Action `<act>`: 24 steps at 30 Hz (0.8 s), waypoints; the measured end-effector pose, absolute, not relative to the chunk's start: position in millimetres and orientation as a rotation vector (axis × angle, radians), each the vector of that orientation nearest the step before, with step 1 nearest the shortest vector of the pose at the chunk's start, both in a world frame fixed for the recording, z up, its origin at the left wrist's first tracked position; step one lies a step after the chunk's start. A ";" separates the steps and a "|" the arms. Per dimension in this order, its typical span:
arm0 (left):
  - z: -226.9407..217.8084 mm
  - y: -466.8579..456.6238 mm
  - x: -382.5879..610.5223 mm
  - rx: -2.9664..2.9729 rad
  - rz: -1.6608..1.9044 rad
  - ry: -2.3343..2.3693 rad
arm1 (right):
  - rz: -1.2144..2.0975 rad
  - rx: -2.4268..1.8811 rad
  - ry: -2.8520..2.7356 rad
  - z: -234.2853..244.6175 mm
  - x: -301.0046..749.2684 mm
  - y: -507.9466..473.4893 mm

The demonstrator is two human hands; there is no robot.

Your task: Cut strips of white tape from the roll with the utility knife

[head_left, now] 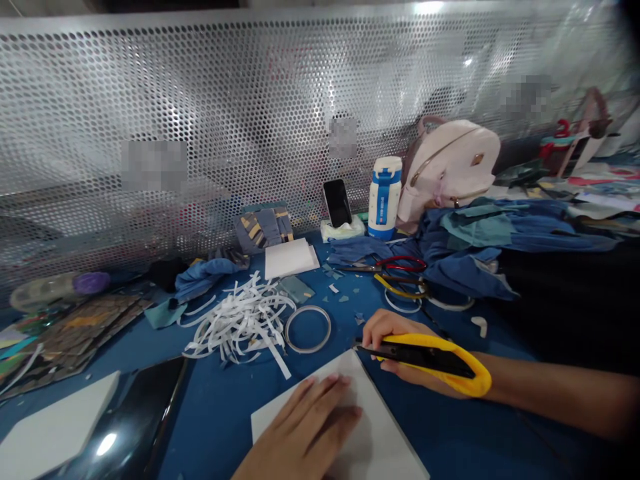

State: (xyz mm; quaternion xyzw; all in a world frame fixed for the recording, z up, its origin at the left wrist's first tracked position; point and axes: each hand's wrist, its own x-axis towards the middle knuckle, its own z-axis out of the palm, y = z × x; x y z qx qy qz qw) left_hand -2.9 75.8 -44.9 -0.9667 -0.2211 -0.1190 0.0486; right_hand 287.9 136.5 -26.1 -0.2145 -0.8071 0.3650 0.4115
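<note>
My left hand [307, 430] lies on a white stack of paper or card [373, 413], its fingers stretched out and pressing on the top. In my right hand [387, 327] is a yellow-and-black utility knife [430, 360], gripped by thumb and fingers near its front. The knife's narrow tip points left, close to the far corner of the stack. Whether the tip touches the paper I cannot tell. Just beyond the stack are a tape ring [309, 350] and a tangled heap of white strips [245, 320].
Red-handled scissors [400, 265], yellow-handled scissors [400, 287] and an earbud [479, 326] lie beyond my right hand. Blue cloth [460, 267] is heaped at right. A bottle [385, 200], phone [338, 203] and backpack [455, 160] stand before a perforated metal panel [225, 120]. At left lies a glossy black slab [140, 420].
</note>
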 end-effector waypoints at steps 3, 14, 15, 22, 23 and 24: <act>-45.7 76.1 -2.8 -2.938 -0.385 -0.677 | 0.920 -0.540 -1.993 -27.1 288.2 137.1; -39.1 79.7 -1.7 -2.897 -0.368 -0.657 | 0.903 -0.597 -2.022 -21.5 290.2 133.8; -35.5 80.4 -2.0 -2.904 -0.304 -0.635 | 0.909 -0.605 -2.017 -21.4 290.2 133.5; -28.4 82.1 -4.5 -2.860 -0.235 -0.599 | 0.896 -0.690 -1.952 -11.2 292.4 131.1; -28.4 81.8 -4.3 -2.858 -0.241 -0.602 | 0.875 -0.683 -1.949 -11.1 292.3 131.3; -28.0 81.6 -4.1 -2.857 -0.247 -0.603 | 0.847 -0.673 -1.951 -11.7 291.9 131.9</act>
